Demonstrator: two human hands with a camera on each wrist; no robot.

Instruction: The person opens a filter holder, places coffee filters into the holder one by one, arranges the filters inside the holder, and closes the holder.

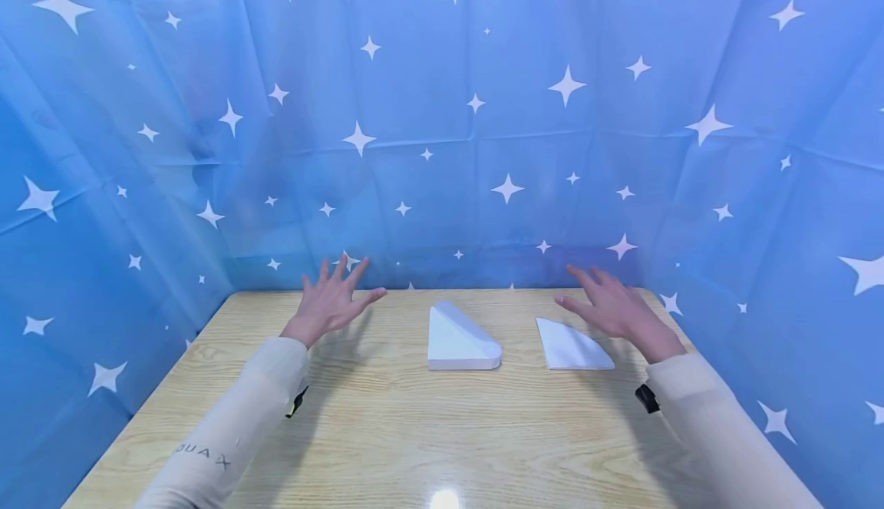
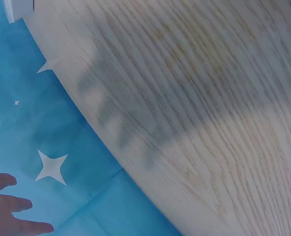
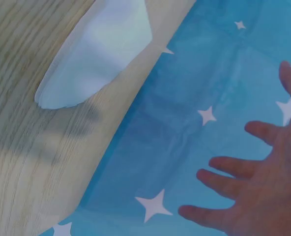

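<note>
A white wedge-shaped box point(image 1: 452, 340) with one rounded corner lies on the wooden table point(image 1: 442, 424). To its right is a flat, fan-shaped piece of white paper point(image 1: 575, 348); thin layers show along its edge in the right wrist view. My left hand point(image 1: 328, 305) hovers left of the box, fingers spread, holding nothing. Up beside the paper, on its right, my right hand point(image 1: 618, 311) is held above the table, also spread and bare. Only a corner of the box point(image 2: 18, 7) shows in the left wrist view.
A blue curtain point(image 1: 414, 94) with white stars hangs behind the table and along both sides. The table's far edge runs just beyond the box and the paper. Dark bands sit at both wrists, and a bright light reflection shows at the table's front.
</note>
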